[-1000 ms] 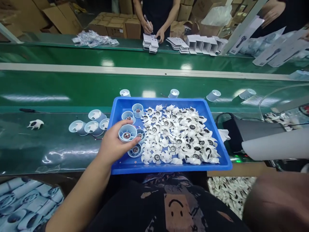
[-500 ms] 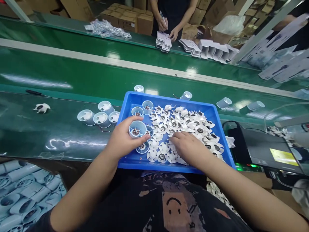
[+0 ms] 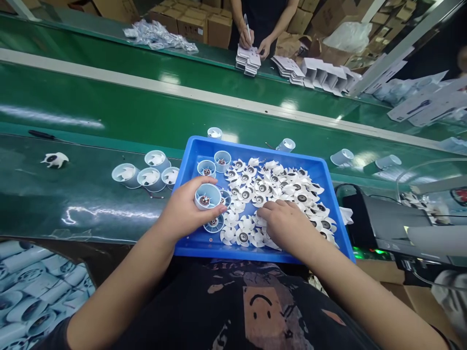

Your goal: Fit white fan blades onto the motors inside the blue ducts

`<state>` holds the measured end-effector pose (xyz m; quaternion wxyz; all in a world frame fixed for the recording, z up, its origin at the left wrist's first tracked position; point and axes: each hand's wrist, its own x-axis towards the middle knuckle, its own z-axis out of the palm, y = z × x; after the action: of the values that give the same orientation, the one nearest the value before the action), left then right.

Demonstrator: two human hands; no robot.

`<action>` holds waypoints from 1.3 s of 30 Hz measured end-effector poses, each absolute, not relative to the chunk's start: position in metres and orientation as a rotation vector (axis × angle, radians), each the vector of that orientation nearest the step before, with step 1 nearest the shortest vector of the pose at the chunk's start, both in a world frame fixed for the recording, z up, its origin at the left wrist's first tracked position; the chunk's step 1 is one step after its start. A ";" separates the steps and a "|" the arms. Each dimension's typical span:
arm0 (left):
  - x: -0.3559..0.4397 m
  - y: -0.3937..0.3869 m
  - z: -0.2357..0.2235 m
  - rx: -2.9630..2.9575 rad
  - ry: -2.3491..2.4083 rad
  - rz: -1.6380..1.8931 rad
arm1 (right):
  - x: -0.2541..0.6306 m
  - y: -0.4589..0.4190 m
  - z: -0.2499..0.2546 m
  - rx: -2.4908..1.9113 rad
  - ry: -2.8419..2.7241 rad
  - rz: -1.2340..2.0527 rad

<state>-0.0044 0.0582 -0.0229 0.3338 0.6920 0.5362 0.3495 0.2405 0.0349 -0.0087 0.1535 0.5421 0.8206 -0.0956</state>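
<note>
In my left hand (image 3: pixel 188 206) is a light-blue plastic cup-shaped fan housing (image 3: pixel 208 196), its open top tilted toward me and a small motor showing inside. Fingers and thumb wrap round its sides, above the left end of a blue tray (image 3: pixel 255 253). Several more such housings (image 3: pixel 222 161) stand in the tray around it. My right hand (image 3: pixel 286 223) reaches down into a heap of white fan impellers (image 3: pixel 260 187) in the tray. Its fingers are bent among the blades, and the fingertips are hidden, so what they grip cannot be made out.
Left of the tray, several housings with white impellers (image 3: pixel 126 174) stand on the green bench, near a loose impeller (image 3: pixel 54 159). More housings (image 3: pixel 342 156) sit on the conveyor. A black machine (image 3: pixel 386 223) is at the right. Across, a co-worker's hand (image 3: pixel 246 38) holds a pen over white cartons.
The view has shifted slightly. Both hands stay nearly in place, the left still round the housing and the right still among the impellers.
</note>
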 end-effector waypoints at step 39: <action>0.027 0.020 -0.008 2.476 1.027 1.050 | 0.236 0.019 0.018 1.595 3.241 -0.915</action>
<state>0.0271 0.0195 -0.0083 0.1310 0.8526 0.3538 0.3616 0.2356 0.0188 0.0184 -0.2881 0.4099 0.8329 -0.2350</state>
